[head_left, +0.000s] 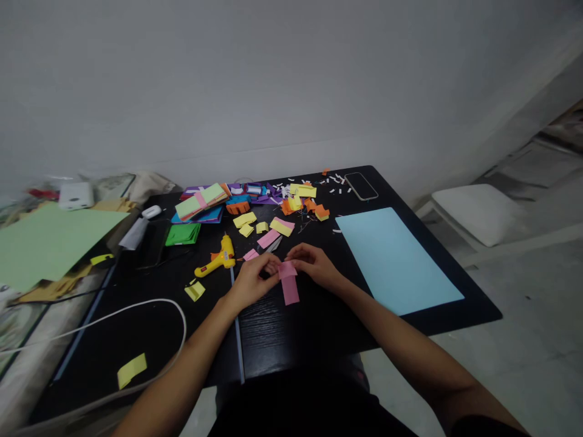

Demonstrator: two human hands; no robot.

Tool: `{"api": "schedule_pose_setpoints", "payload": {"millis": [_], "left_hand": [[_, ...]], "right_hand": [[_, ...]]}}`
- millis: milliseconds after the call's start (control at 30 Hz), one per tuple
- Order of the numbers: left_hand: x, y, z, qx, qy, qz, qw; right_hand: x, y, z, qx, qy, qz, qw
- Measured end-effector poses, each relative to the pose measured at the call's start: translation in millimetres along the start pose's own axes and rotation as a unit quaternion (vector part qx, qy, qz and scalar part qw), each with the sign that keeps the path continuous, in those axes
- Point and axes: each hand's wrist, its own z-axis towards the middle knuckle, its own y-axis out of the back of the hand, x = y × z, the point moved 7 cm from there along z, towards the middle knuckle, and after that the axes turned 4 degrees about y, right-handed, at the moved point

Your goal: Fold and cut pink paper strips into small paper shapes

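Between both hands is a pink paper strip (290, 290), its upper end folded over and its lower end hanging toward me. My left hand (257, 276) pinches the left side of the fold. On the right side, my right hand (315, 265) grips the same fold with thumb and fingertips. Just beyond the hands lie scissors (274, 244), partly hidden, and pink and yellow paper pieces (281, 227). A yellow glue gun (218, 260) rests on the black table left of my left hand.
A light blue sheet (398, 261) covers the table's right side, with a phone (361, 186) behind it. Stacked coloured papers (203, 201) and scraps line the back. A white cable (175, 303) loops at left. A white stool (473, 212) stands at right.
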Motion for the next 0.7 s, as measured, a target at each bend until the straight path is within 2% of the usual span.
{"api": "schedule_pose_setpoints", "payload": {"millis": [133,267,333,500,600,700], "left_hand": [[-1.6,-0.3,0.3,0.017,-0.003,0.008,1.0],[-7.1,-2.1,0.2,0.072,-0.019,0.002,0.997],[-9.6,-0.9,0.7,0.082,-0.03,0.0,0.996],[-4.9,1.0,3.1,0.053,-0.01,0.024,0.998],[3.5,0.7,3.5,0.035,0.024,0.032,0.999],[9.0,2.1,4.0,0.021,0.04,0.034,0.998]], "right_hand": [[0.5,0.4,0.3,0.007,0.0,-0.016,1.0],[2.9,2.2,0.1,-0.011,0.033,-0.034,0.999],[5.7,2.2,-0.9,-0.018,0.054,-0.062,0.996],[15.8,-3.0,-5.4,-0.012,0.099,-0.171,0.98],[21.4,-6.3,-7.3,-0.001,0.119,-0.188,0.975],[33.8,-3.6,-10.3,-0.02,0.169,-0.191,0.967]]}}
